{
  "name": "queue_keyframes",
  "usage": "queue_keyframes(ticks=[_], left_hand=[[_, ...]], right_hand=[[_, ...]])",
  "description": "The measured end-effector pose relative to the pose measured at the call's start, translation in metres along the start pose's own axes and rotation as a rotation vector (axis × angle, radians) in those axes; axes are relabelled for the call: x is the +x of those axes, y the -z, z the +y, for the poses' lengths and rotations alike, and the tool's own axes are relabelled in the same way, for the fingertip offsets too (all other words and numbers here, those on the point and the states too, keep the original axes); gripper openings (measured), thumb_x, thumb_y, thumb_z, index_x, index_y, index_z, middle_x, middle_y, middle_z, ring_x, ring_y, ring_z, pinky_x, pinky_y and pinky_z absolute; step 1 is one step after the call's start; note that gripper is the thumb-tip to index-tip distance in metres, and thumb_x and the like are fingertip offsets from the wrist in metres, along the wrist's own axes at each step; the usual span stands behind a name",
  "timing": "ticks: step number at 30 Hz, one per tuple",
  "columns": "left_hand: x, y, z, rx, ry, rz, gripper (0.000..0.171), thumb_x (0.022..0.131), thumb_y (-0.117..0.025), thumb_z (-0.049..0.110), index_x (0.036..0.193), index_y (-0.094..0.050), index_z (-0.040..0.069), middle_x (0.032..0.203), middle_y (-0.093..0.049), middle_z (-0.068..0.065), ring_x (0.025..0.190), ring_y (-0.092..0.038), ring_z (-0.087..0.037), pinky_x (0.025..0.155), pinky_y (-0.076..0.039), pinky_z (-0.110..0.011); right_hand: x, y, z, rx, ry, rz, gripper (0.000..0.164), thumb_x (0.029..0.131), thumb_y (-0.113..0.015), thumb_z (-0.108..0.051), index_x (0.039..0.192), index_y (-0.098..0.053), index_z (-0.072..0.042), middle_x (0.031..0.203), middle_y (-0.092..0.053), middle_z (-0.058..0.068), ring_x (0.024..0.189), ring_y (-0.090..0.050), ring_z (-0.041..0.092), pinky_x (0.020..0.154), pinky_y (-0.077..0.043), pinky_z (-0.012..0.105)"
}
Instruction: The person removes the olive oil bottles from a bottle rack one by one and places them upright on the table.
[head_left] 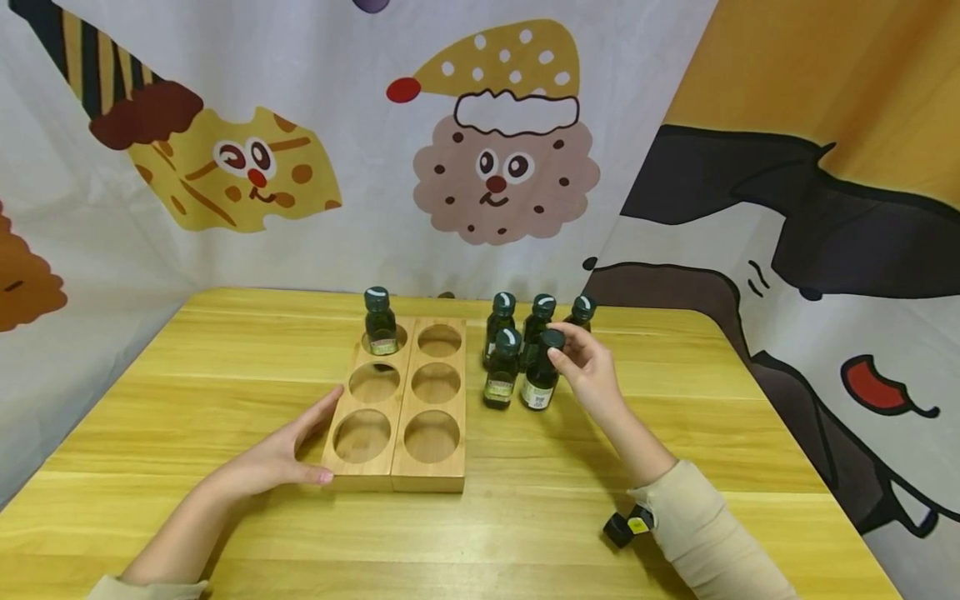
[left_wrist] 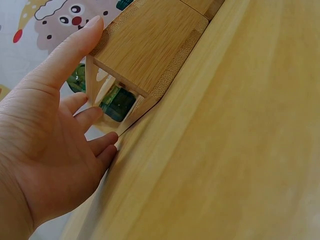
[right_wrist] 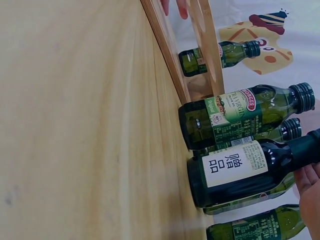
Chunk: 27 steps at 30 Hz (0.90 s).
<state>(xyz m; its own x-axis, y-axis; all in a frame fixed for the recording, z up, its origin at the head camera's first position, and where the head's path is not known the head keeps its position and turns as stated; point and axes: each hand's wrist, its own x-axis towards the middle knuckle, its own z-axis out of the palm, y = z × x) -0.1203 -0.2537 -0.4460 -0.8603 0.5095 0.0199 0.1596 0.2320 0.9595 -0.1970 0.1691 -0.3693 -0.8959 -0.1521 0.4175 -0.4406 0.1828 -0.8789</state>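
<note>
My right hand (head_left: 592, 375) pinches the dark cap of an upright small dark bottle (head_left: 540, 379) between thumb and fingers. In the right wrist view this bottle (right_wrist: 232, 165) shows a white label with Chinese characters. Close beside it stands a green olive oil bottle (right_wrist: 240, 110) with a green and cream label. My left hand (head_left: 262, 462) rests against the left side of a wooden rack (head_left: 427, 483) with round holes in two rows, its thumb at the near corner and its fingers extended. One green bottle (head_left: 381, 325) stands in the rack's far-left hole; the other holes hold no bottles.
Behind the pinched bottle are several more green bottles (head_left: 500, 321) in a cluster right of the rack. A small black object with a yellow mark (head_left: 621, 530) lies by the right sleeve. The wooden table (head_left: 525, 542) ends at a printed cloth (head_left: 360, 250).
</note>
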Motion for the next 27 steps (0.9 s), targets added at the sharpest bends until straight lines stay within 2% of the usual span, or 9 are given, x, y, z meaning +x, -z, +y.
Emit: queue_keyframes(ticks=[17, 24, 27], left_hand=[[0.0, 0.001, 0.001, 0.028, 0.001, 0.004, 0.105, 0.078, -0.077, 0.006, 0.156, -0.007, 0.017, 0.158, -0.003, -0.019, 0.14, -0.003, -0.045, 0.098, -0.016, -0.007], [-0.001, 0.0, 0.005, 0.04, 0.004, 0.0, 0.105, 0.078, -0.077, 0.008, 0.155, -0.006, 0.016, 0.157, -0.002, -0.021, 0.14, -0.003, -0.045, 0.099, -0.015, -0.007], [-0.001, 0.001, 0.005, 0.05, 0.001, 0.0, 0.105, 0.078, -0.077, 0.008, 0.155, -0.006, 0.015, 0.157, -0.002, -0.021, 0.14, -0.004, -0.045, 0.099, -0.015, -0.007]], right_hand=[[-0.004, 0.002, 0.004, -0.004, 0.016, 0.007, 0.034, 0.091, -0.058, 0.008, 0.123, -0.053, 0.015, 0.097, -0.058, 0.017, 0.079, -0.055, 0.013, 0.067, -0.049, 0.018], [0.002, 0.005, 0.025, 0.048, 0.106, 0.044, 0.038, 0.09, -0.057, 0.01, 0.128, -0.051, 0.011, 0.121, -0.055, 0.03, 0.107, -0.056, 0.02, 0.089, -0.046, 0.024], [0.003, 0.004, 0.022, 0.043, 0.175, 0.058, 0.039, 0.09, -0.057, 0.012, 0.129, -0.05, 0.012, 0.122, -0.054, 0.033, 0.112, -0.054, 0.027, 0.095, -0.043, 0.027]])
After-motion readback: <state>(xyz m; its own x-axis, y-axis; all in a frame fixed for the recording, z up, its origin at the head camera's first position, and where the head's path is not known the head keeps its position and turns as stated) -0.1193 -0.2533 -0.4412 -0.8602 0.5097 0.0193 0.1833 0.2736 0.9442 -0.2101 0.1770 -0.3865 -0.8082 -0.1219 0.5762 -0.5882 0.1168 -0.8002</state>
